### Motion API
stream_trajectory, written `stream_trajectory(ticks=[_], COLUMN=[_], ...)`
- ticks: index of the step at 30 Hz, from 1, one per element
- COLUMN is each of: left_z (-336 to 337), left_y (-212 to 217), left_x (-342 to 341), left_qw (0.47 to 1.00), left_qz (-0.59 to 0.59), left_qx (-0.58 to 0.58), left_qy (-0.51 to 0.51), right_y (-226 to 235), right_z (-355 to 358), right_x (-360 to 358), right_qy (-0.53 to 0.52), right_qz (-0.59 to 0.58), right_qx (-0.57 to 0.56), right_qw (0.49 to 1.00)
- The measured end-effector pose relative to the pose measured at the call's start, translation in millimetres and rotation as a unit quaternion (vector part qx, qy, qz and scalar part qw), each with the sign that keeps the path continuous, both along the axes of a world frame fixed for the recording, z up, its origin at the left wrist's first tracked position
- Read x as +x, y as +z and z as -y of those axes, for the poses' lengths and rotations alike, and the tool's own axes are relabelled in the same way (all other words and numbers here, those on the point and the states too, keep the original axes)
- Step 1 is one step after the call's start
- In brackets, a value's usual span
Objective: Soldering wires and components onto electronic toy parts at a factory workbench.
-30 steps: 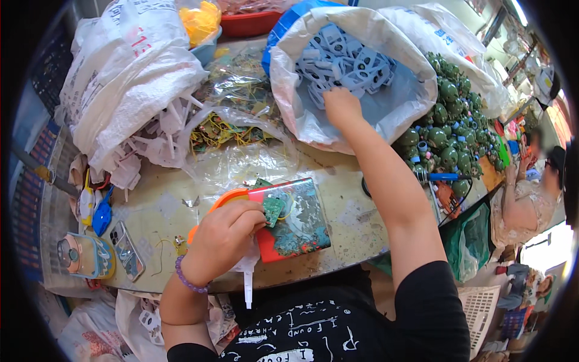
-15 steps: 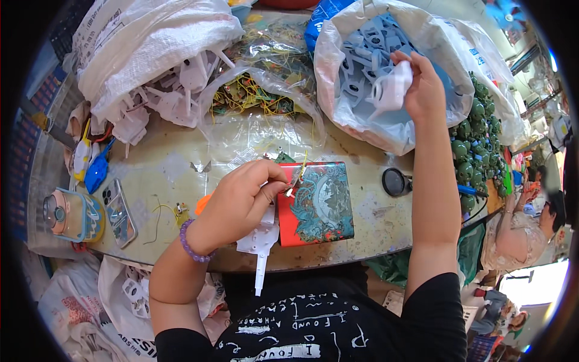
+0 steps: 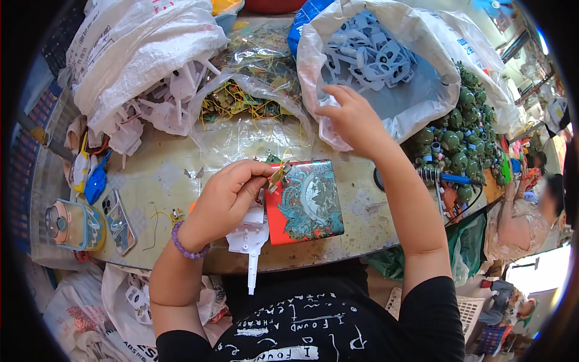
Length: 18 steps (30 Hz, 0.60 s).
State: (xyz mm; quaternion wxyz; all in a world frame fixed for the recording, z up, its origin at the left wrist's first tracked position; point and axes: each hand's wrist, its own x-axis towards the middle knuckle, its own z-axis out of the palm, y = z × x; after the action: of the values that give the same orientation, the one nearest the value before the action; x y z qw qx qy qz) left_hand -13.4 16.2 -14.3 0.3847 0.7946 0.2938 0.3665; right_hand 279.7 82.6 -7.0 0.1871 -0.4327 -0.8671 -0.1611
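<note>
My left hand [image 3: 226, 196] is closed in a pinch on a small circuit board [image 3: 277, 177] with yellow wires, above the corner of a red box with a dark printed lid [image 3: 310, 205]. Beneath that hand lies a white plastic housing [image 3: 248, 238], its narrow stem pointing toward me past the table edge. My right hand [image 3: 357, 120] is at the near left rim of a white woven bag [image 3: 449, 111] of pale plastic parts [image 3: 371, 51]. Its fingers curl around a white plastic part [image 3: 333, 136], mostly covered by the hand.
Clear plastic holding wired boards [image 3: 244, 101] lies at the back middle, beside a sack [image 3: 145, 54] spilling white housings. Green round parts [image 3: 461, 142] and a blue-handled tool [image 3: 455, 178] are at right. A phone [image 3: 119, 222] and bottle [image 3: 75, 224] stand left; a person sits far right.
My right hand has come left and nearer from over the bag's opening, bringing the white plastic part with it. The left hand still pinches the circuit board; the view has shifted slightly.
</note>
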Motion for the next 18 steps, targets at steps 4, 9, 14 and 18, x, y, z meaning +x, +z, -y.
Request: stream_trajectory(ticks=[4,9,14,18], left_z=[-1,-3,-1,-2], left_y=[-2,-2,1,-2], left_x=[-1,0,1,2], left_qw=[1.000,0.999,0.999,0.999], left_qz=[0.005,0.025,-0.005,0.001], left_qx=[-0.026,-0.035,-0.053,-0.032], left_qy=[0.017,0.012,0.011,0.012], right_y=[12,25,22,32], right_z=[-27,-42,-51,-50], right_x=[24,47,56,61], right_qy=[-0.095,-0.253,-0.352,-0.329], right_qz=[0.001,-0.171,-0.276,-0.346], right_qx=[0.041,0.123,0.024,0.043], right_qw=[0.995,0.944,0.894,0.877])
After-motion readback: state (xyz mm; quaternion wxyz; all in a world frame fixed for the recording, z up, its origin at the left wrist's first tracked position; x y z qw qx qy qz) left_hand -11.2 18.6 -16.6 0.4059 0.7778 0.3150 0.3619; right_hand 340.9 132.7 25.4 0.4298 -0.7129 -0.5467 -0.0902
